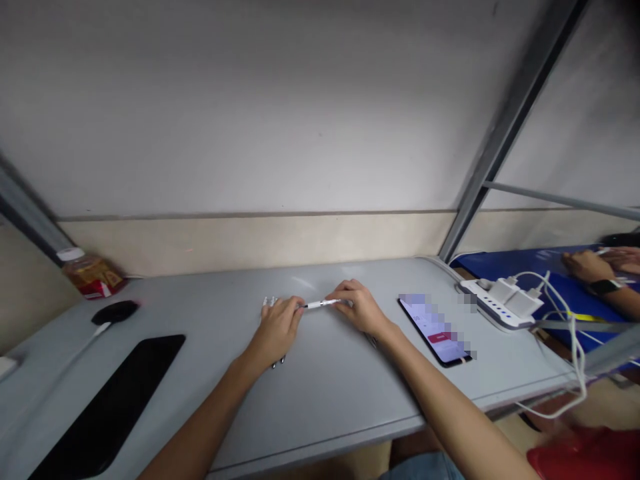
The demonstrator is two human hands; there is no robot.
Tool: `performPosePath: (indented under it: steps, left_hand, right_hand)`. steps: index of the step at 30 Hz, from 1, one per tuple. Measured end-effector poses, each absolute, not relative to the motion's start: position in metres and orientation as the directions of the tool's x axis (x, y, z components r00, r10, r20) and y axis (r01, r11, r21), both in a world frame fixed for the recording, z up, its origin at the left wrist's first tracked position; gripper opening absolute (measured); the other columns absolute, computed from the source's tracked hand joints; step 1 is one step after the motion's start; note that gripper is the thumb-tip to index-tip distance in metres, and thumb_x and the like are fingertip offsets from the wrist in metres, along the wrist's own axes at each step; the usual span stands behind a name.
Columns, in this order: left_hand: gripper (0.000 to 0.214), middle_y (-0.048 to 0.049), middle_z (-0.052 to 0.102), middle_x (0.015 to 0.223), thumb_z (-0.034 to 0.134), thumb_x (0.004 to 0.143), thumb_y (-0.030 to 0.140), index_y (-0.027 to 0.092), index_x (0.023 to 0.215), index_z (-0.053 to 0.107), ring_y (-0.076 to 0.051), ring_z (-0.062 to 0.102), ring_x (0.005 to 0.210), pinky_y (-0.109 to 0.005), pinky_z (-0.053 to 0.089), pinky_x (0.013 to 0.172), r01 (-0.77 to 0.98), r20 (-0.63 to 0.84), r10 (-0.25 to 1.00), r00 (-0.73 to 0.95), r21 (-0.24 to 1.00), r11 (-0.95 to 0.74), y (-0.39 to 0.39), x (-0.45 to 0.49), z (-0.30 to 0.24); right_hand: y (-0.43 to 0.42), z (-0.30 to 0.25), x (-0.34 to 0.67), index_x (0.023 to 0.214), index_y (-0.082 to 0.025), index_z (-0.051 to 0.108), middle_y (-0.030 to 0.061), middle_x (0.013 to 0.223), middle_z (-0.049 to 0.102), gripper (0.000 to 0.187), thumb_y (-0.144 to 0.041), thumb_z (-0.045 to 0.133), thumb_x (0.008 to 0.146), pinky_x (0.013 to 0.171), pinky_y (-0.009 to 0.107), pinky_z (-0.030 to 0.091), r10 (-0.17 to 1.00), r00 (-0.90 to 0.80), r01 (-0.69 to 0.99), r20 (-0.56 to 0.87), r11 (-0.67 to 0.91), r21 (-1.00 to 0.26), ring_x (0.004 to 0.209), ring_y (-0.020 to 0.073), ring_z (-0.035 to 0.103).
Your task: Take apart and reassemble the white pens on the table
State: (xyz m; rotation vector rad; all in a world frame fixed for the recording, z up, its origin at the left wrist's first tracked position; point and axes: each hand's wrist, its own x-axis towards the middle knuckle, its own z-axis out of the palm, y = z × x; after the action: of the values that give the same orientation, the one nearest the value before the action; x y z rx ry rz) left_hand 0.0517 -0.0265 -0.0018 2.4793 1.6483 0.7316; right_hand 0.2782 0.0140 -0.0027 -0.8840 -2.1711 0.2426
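Note:
A slim white pen (315, 305) lies level between my two hands, just above the grey desk. My left hand (280, 327) pinches its left end, where a dark part shows beside the fingertips. At the other end my right hand (357, 305) is closed on it with thumb and fingers. Several pens (269, 302) lie beneath my left hand; their clear or white ends stick out beyond it and dark tips show below. Something thin, partly hidden, lies under my right wrist.
Right of my hands lies a phone (435, 330) with its screen lit, then a white power strip (495, 307) with plugs and cables. At left are a bottle (93, 273), a dark rounded object (115, 311) with a white cable, and a black flat slab (115, 400). Another person's hand (590, 267) rests on a blue surface.

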Motion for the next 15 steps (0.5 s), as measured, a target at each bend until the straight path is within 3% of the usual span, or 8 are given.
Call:
performPosePath:
  steps: [6, 9, 13, 15]
  left_hand:
    - [0.028, -0.0015, 0.060, 0.088, 0.027, 0.098, 0.033, 0.022, 0.096, 0.053, -0.020, 0.050, 0.089, -0.037, 0.030, 0.082, 0.829, 0.319, 0.874, 0.366, 0.314, -0.462, -0.028, 0.051, -0.002]
    - [0.028, -0.0019, 0.060, 0.089, 0.028, 0.098, 0.032, 0.022, 0.097, 0.054, -0.019, 0.049, 0.088, -0.035, 0.030, 0.081, 0.815, 0.337, 0.858, 0.387, 0.311, -0.489, -0.028, 0.051, 0.000]
    - [0.027, -0.0017, 0.060, 0.092, 0.028, 0.098, 0.032, 0.023, 0.099, 0.054, -0.019, 0.048, 0.088, -0.035, 0.031, 0.081, 0.803, 0.343, 0.851, 0.397, 0.320, -0.503, -0.029, 0.052, 0.005]
    - [0.027, -0.0016, 0.060, 0.091, 0.029, 0.098, 0.032, 0.023, 0.098, 0.054, -0.019, 0.048, 0.088, -0.035, 0.031, 0.081, 0.802, 0.344, 0.852, 0.395, 0.322, -0.503, -0.029, 0.053, 0.006]
  right_hand:
    - [0.010, 0.004, 0.275, 0.098, -0.023, 0.072, 0.0053, 0.089, 0.067, 0.016, -0.023, 0.065, 0.084, 0.078, 0.030, 0.041, 0.674, -0.468, 0.416, 0.571, 0.738, -0.531, 0.083, 0.0168, 0.055]
    - [0.010, 0.005, 0.275, 0.094, -0.020, 0.072, 0.0041, 0.082, 0.068, 0.018, -0.032, 0.064, 0.084, 0.068, 0.026, 0.040, 0.760, -0.446, 0.358, 0.474, 0.636, -0.683, 0.073, 0.0145, 0.055]
    - [0.009, 0.007, 0.276, 0.090, -0.016, 0.070, -0.0010, 0.059, 0.055, 0.036, -0.042, 0.045, 0.093, 0.055, 0.023, 0.034, 0.835, -0.457, 0.290, 0.307, 0.466, -0.836, 0.056, 0.0107, 0.045]
    - [0.009, 0.008, 0.277, 0.094, -0.016, 0.067, -0.0025, 0.062, 0.053, 0.030, -0.042, 0.053, 0.089, 0.055, 0.022, 0.034, 0.827, -0.477, 0.251, 0.299, 0.454, -0.855, 0.057, 0.0099, 0.044]
